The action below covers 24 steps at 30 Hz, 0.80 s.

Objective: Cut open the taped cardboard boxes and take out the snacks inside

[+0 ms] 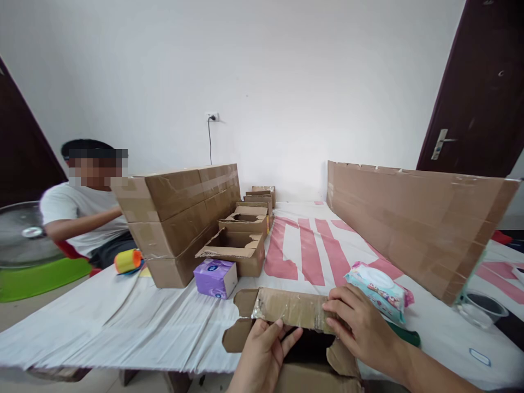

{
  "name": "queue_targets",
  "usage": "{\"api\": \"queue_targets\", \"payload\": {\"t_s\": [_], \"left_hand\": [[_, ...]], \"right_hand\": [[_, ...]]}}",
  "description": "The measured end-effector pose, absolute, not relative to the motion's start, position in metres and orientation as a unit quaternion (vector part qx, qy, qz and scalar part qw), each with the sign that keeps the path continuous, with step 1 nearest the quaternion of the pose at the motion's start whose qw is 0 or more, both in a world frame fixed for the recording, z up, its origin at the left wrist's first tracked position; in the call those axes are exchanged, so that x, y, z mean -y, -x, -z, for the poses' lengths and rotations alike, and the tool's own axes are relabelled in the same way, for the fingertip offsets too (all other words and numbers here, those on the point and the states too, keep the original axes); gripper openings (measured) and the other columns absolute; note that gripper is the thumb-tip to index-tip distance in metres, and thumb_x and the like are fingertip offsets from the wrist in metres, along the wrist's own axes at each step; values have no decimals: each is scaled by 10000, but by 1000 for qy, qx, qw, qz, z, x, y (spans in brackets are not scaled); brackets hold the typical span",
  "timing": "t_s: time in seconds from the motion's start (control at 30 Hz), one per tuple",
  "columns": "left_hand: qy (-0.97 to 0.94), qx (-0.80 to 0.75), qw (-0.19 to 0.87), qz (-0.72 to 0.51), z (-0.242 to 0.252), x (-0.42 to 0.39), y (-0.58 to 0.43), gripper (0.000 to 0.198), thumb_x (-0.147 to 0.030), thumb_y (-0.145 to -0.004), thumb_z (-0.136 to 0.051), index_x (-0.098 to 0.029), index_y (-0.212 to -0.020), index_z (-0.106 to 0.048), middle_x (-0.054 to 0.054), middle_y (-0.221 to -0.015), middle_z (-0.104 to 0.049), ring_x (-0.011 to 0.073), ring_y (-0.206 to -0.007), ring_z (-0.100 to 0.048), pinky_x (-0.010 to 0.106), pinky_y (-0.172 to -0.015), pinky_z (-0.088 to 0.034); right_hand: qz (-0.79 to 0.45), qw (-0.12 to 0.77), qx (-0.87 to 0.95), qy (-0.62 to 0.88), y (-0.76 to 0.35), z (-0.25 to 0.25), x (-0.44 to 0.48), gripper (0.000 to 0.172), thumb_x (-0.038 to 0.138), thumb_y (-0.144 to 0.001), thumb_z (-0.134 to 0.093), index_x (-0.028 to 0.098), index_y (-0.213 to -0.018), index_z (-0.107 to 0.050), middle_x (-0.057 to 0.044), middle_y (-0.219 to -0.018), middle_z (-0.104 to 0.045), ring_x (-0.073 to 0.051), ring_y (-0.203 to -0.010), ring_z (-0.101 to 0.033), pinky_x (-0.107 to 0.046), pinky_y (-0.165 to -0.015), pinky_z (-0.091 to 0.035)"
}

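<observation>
An open cardboard box [311, 379] stands in front of me at the table's near edge, its inside dark. My left hand [264, 352] pinches the lower edge of its raised flap [292, 305], thumb in front and fingers over the opening. The fingers of my right hand [358, 319] are bent around the flap's right end. Two rounded side flaps [237, 334] stick out on the left. Just beyond my right hand lies a pack of wet wipes [377, 289]. A purple tissue pack [215, 278] rests past the box, to the left.
Several open boxes [249, 262] line up behind the tissue pack, beside a wall of stacked cartons [176, 218]. A long cardboard panel [409, 224] stands at right, near a clear plastic bowl [485, 305]. A person [90, 213] sits at left by an orange-yellow roll [127, 261].
</observation>
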<state>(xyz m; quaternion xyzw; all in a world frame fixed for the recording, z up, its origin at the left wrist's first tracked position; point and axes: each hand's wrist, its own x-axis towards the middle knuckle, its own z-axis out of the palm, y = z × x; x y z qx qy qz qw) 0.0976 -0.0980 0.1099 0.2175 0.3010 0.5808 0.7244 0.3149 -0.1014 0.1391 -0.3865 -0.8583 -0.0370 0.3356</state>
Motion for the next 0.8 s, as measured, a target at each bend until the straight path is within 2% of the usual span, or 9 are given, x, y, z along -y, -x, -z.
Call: {"api": "queue_targets", "payload": {"t_s": [0.4, 0.53, 0.63, 0.8], "left_hand": [[-228, -283, 729, -580, -110, 90, -98, 514, -44, -796, -633, -212, -1260, -490, 71, -1048, -708, 206, -891, -702, 372, -778, -607], [-223, -293, 726, -581, -111, 88, -98, 463, -38, -807, -613, -206, -1226, -509, 64, -1029, -708, 200, -872, -703, 380, -784, -609], [-215, -302, 721, -585, -111, 89, -98, 376, -27, -811, -598, -194, -1144, -547, 61, -1005, -708, 204, -874, -701, 397, -789, -609], [-192, -325, 713, -591, -108, 90, -97, 198, 9, -794, -583, -156, -903, -586, 60, -968, -705, 200, -850, -697, 434, -792, -612]], "right_hand": [[29, 341, 858, 383, -317, -142, 96, 205, 97, -903, -446, 200, -1020, -580, -76, -968, -588, -213, -893, -529, -386, -781, -477], [17, 359, 850, 385, -321, -140, 94, 279, 92, -923, -379, 206, -1131, -525, -89, -1020, -600, -218, -931, -548, -395, -813, -491], [19, 390, 832, 395, -324, -137, 94, 310, 101, -929, -359, 201, -1208, -451, -110, -1087, -589, -223, -1002, -555, -398, -855, -497], [0, 411, 826, 385, -328, -134, 94, 339, 72, -922, -309, 216, -1205, -429, -110, -1116, -561, -208, -1037, -552, -376, -875, -500]]}}
